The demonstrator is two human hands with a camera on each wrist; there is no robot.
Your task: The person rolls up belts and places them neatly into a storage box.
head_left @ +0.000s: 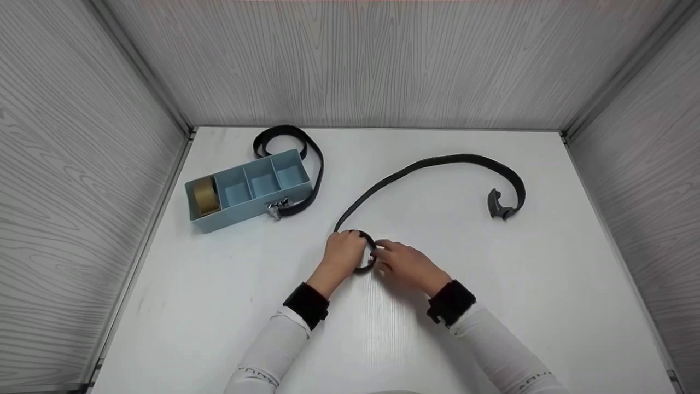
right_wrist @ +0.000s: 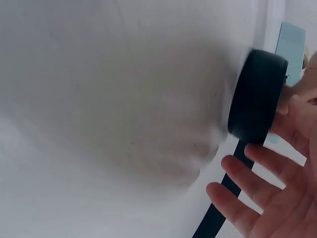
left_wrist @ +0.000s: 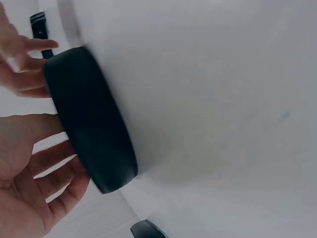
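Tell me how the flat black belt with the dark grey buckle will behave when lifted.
The flat black belt likely bends easily, given its long curve and coiled end. The coil may loosen if released; no fastening shows. The bulkier dark grey buckle may dangle.

Desk [head_left: 547, 284], white | blue divided box [head_left: 246, 212], left rear | black belt [head_left: 320, 167], curled behind and round box's right end, silver buckle [head_left: 279, 207] at front | second black belt [head_left: 465, 158], centre to right, arched, one end coiled
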